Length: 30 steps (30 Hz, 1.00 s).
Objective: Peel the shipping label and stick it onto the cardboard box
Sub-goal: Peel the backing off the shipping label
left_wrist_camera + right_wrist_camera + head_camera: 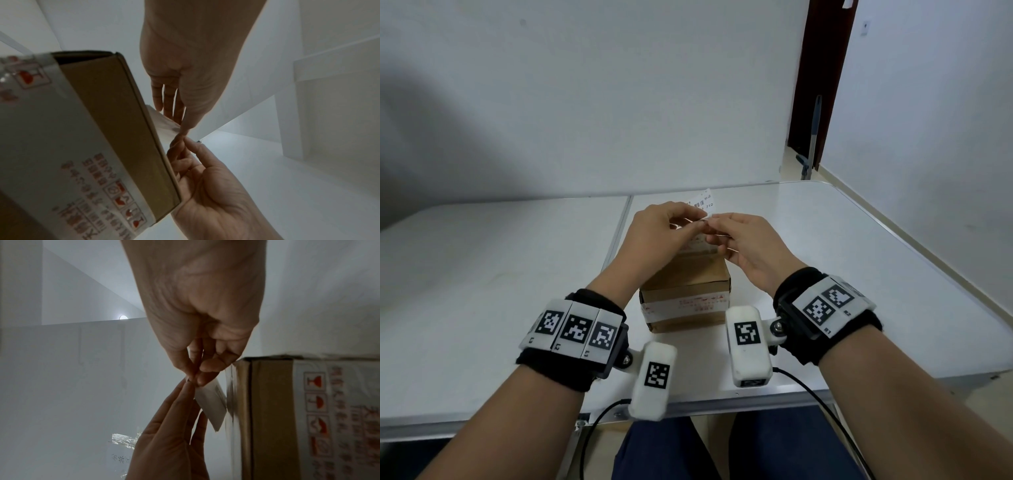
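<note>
A brown cardboard box (688, 287) with a printed white tape band stands on the white table (500, 260) in front of me. Both hands hover just over its far top edge and hold the white shipping label (705, 200), whose barcoded end sticks up behind the fingers. My left hand (700, 222) pinches the label between thumb and forefinger. My right hand (714, 224) pinches the same edge right next to it, fingertips almost touching. In the right wrist view the label (211, 402) hangs beside the box (271, 418). Whether label and backing are apart is hidden by the fingers.
The table has a seam (619, 226) left of the box and a metal front edge (722, 401) near my lap. A white wall stands close behind. A mop handle (813, 137) leans by the doorway at the back right. A crumpled bit of clear film (123, 439) lies on the table.
</note>
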Motion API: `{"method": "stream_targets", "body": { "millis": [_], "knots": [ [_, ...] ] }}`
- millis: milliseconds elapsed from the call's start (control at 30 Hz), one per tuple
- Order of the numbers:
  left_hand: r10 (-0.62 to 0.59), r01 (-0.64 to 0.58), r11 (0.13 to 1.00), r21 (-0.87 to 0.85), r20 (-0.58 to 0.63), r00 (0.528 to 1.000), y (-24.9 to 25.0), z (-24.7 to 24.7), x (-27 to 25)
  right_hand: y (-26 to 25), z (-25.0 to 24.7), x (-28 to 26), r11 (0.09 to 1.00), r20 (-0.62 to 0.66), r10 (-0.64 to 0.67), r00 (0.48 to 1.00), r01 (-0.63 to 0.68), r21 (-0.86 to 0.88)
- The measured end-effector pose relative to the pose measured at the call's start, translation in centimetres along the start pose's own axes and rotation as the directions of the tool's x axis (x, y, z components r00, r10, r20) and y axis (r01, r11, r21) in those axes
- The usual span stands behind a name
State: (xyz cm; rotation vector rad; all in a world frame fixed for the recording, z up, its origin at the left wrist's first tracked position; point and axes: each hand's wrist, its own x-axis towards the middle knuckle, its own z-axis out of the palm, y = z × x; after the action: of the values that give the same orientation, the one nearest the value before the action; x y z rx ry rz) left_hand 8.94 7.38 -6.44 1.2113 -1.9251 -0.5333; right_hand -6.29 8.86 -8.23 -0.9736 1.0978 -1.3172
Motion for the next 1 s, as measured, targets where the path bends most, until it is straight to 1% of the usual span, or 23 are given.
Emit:
{"method": "stream_targets", "body": {
  "millis": [400,567,767,1000],
  "knots": [
    [0.013,-0.008,0.997,0.075,-0.060,0.998,0.2,0.1,0.5,-0.1,0.4,-0.1,0.994,-0.008,-0.023,1.000,0.022,-0.105],
    [-0.092,0.090,0.996,-0.030,-0.068,0.993,0.4,0.0,0.6,-0.2,0.5,-0.1,0.990,-0.009,-0.031,0.999,0.030,-0.141],
    [-0.123,0.121,0.992,-0.037,-0.067,0.990,0.6,0.1,0.8,-0.3,0.6,-0.2,0.984,0.007,-0.035,0.999,0.036,-0.176],
    [-0.223,0.209,0.959,-0.194,-0.053,0.973,0.8,-0.1,1.8,-0.6,0.7,-0.2,0.983,0.019,-0.033,0.999,0.035,-0.183]
  ]
}}
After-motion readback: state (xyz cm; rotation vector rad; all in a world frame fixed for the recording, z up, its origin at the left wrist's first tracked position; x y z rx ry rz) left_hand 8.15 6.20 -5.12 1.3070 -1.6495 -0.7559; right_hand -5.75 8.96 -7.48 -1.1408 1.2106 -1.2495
